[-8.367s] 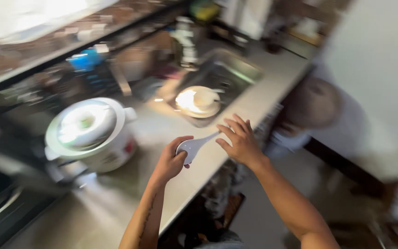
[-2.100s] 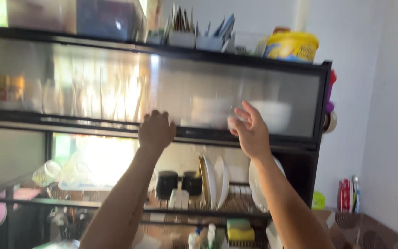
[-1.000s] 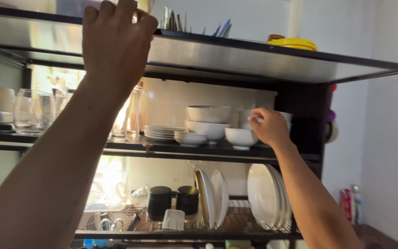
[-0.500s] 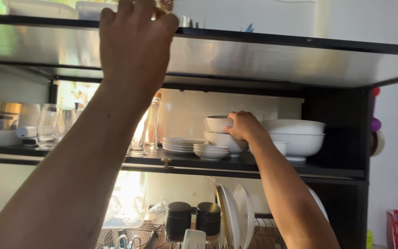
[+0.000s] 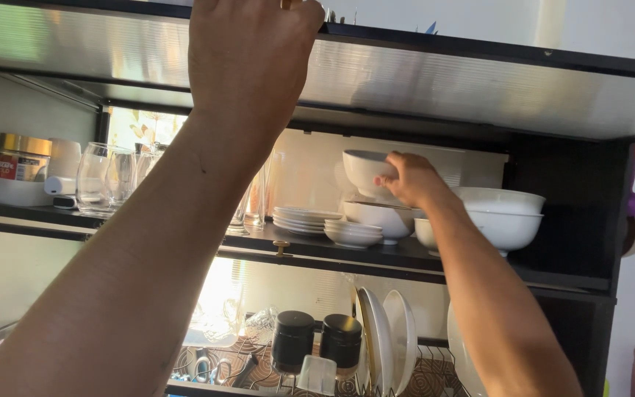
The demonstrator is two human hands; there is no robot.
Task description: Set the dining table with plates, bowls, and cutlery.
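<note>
Head view: right hand point(image 5: 411, 179) grips a white bowl point(image 5: 365, 170) lifted above the stacked bowls point(image 5: 376, 216); left hand point(image 5: 253, 55) clutches the raised cabinet door point(image 5: 435, 81).

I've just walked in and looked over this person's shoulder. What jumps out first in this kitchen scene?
First, the left hand up top in the foreground, holding the cabinet's flap door raised. Behind it, the right hand grips a white bowl lifted just above the bowl stack on the shelf. Glasses stand at the left, and plates sit upright in the rack below.
</note>
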